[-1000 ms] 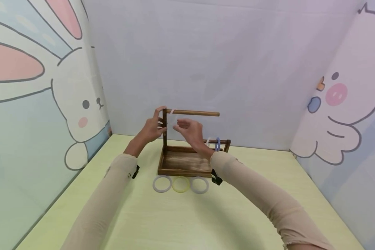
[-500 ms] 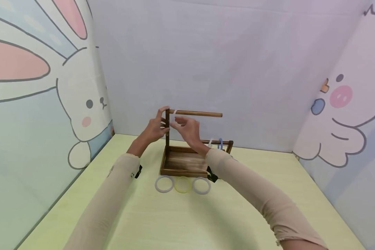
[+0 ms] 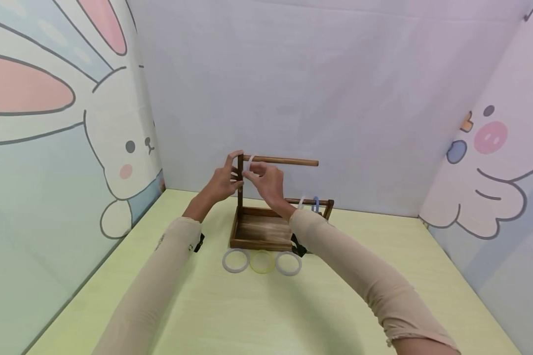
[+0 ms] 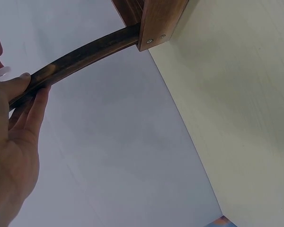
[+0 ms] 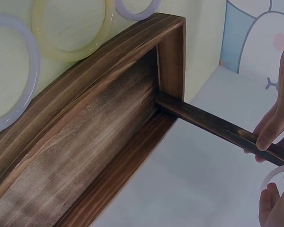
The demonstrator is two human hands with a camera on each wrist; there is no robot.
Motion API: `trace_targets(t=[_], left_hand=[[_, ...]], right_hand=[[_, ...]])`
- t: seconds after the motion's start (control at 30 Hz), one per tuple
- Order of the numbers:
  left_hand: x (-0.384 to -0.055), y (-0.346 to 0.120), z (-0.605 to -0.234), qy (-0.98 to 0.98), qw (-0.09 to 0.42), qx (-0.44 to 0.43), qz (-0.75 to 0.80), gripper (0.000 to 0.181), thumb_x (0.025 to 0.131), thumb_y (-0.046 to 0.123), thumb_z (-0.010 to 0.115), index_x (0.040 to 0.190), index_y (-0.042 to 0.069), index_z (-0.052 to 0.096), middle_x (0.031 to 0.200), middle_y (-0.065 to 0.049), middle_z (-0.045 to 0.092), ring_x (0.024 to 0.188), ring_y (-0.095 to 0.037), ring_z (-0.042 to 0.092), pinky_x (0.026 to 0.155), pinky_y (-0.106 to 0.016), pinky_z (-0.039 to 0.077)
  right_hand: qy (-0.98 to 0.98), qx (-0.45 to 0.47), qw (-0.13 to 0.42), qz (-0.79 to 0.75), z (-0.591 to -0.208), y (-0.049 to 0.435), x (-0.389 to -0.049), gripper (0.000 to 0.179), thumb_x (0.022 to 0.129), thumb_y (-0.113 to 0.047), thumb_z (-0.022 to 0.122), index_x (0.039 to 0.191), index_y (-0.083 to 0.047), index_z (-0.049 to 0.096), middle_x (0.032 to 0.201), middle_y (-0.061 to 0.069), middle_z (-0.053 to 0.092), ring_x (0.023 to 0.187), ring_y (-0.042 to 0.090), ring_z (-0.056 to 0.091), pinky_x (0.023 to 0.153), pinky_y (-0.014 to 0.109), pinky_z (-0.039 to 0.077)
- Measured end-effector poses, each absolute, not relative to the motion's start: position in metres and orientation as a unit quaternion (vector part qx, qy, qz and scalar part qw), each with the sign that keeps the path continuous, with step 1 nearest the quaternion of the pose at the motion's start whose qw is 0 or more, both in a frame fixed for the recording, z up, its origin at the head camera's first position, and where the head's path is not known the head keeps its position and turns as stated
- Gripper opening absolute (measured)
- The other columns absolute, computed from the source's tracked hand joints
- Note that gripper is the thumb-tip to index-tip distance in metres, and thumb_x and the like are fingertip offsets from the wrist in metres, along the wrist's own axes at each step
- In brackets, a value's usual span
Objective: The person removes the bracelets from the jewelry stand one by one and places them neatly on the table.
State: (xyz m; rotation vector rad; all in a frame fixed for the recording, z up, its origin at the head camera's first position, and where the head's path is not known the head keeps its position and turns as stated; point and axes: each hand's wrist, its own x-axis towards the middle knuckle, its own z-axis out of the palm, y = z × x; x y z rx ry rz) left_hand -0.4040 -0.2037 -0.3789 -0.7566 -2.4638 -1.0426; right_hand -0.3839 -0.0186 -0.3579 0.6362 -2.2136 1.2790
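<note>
My left hand grips the upright post of a dark wooden rack near its top, thumb on one side and fingers on the other. A pale, whitish bangle hangs round the upper rod, close to the post. My right hand pinches this bangle below the rod between thumb and fingers. In the right wrist view the bangle shows at the right fingertips, just under the left hand. Much of its ring is hidden by the right hand.
The rack's tray base stands on a pale yellow table. Its lower rod carries a white bangle and a blue bangle. In front lie a lavender bangle, a yellow bangle and another lavender bangle.
My right hand has moved left, closer to the post, and the bangle on the upper rod leans more. The left hand keeps its grip on the post. The head view has shifted slightly.
</note>
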Motion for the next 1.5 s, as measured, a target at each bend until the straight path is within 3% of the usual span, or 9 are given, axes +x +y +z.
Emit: trace_targets(t=[0.3, 0.47, 0.63, 1.0, 1.5], left_hand=[[-0.405, -0.203, -0.381, -0.873, 0.18, -0.267, -0.366, 0.09, 0.096, -0.005, 0.07, 0.16, 0.025, 0.014, 0.12, -0.027, 0.066, 0.108, -0.042, 0.072, 0.089, -0.051, 0.062], [-0.403, -0.204, -0.38, -0.872, 0.183, -0.268, -0.365, 0.093, 0.096, -0.005, 0.07, 0.16, 0.029, 0.012, 0.118, -0.027, 0.067, 0.107, -0.042, 0.072, 0.089, -0.051, 0.062], [-0.403, -0.204, -0.38, -0.871, 0.186, -0.271, -0.365, 0.093, 0.095, -0.005, 0.071, 0.16, 0.026, 0.013, 0.116, -0.027, 0.067, 0.106, -0.042, 0.072, 0.089, -0.051, 0.062], [-0.402, -0.203, -0.378, -0.873, 0.176, -0.264, -0.371, 0.094, 0.096, -0.004, 0.071, 0.161, 0.031, 0.013, 0.115, -0.026, 0.066, 0.106, -0.041, 0.072, 0.088, -0.051, 0.062], [-0.401, -0.203, -0.378, -0.869, 0.17, -0.263, -0.382, 0.094, 0.096, -0.004, 0.071, 0.162, 0.027, 0.013, 0.115, -0.025, 0.067, 0.107, -0.042, 0.071, 0.088, -0.052, 0.062]], right_hand=[[-0.808, 0.234, 0.259, 0.474, -0.361, -0.016, -0.383, 0.021, 0.095, -0.023, 0.079, 0.111, -0.009, 0.079, 0.103, 0.007, 0.08, 0.095, 0.018, 0.077, 0.084, 0.035, 0.063], [-0.807, 0.23, 0.262, 0.477, -0.364, -0.01, -0.384, 0.023, 0.099, -0.024, 0.074, 0.115, -0.008, 0.078, 0.107, 0.008, 0.079, 0.097, 0.018, 0.076, 0.084, 0.034, 0.063], [-0.804, 0.209, 0.262, 0.492, -0.365, -0.002, -0.385, 0.025, 0.102, -0.022, 0.069, 0.121, -0.005, 0.075, 0.113, 0.011, 0.077, 0.101, 0.02, 0.076, 0.087, 0.034, 0.063], [-0.804, 0.2, 0.26, 0.496, -0.363, 0.014, -0.383, 0.024, 0.102, -0.017, 0.07, 0.122, -0.003, 0.074, 0.114, 0.013, 0.077, 0.104, 0.022, 0.076, 0.088, 0.036, 0.063], [-0.807, 0.197, 0.246, 0.5, -0.358, 0.038, -0.383, 0.024, 0.1, -0.01, 0.072, 0.121, 0.001, 0.074, 0.109, 0.017, 0.077, 0.102, 0.024, 0.076, 0.088, 0.036, 0.063]])
